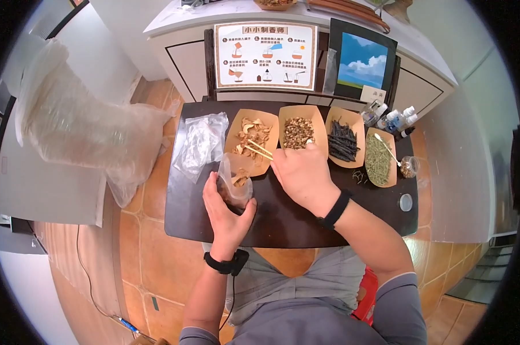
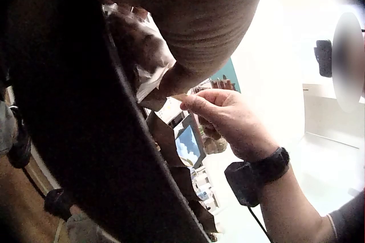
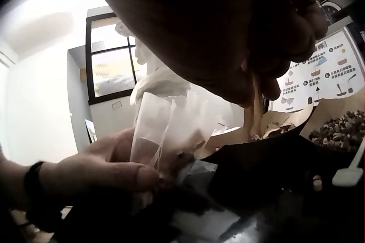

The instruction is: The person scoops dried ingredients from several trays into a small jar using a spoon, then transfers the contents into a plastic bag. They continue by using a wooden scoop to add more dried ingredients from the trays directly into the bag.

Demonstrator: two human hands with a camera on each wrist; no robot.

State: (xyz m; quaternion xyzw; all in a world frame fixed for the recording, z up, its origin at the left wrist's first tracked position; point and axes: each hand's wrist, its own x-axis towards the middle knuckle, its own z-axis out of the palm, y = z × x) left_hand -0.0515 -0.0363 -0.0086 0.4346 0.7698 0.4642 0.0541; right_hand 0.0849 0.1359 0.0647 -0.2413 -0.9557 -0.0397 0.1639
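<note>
My left hand (image 1: 228, 215) grips a translucent plastic bag (image 1: 227, 168), its mouth up, with brown dried pieces inside. Light wooden tongs (image 1: 260, 150) with two slim prongs are pinched in my right hand (image 1: 307, 179). The prongs reach over a paper tray (image 1: 235, 138) of dried slices (image 1: 255, 131), just beyond the bag. In the right wrist view, the right fingers hang above that tray and the left thumb presses the side of the bag (image 3: 151, 120). The left wrist view shows the bag mostly behind the left hand.
Paper trays of brown chopped bits (image 1: 298, 132), dark sticks (image 1: 343, 142) and green needles (image 1: 379, 163) line the dark table (image 1: 271, 221). Clear plastic bags (image 1: 201, 141) lie left. Bottles (image 1: 392, 121), a small jar (image 1: 409, 167) and a lid (image 1: 406, 202) stand right. An instruction sheet (image 1: 265, 56) is behind.
</note>
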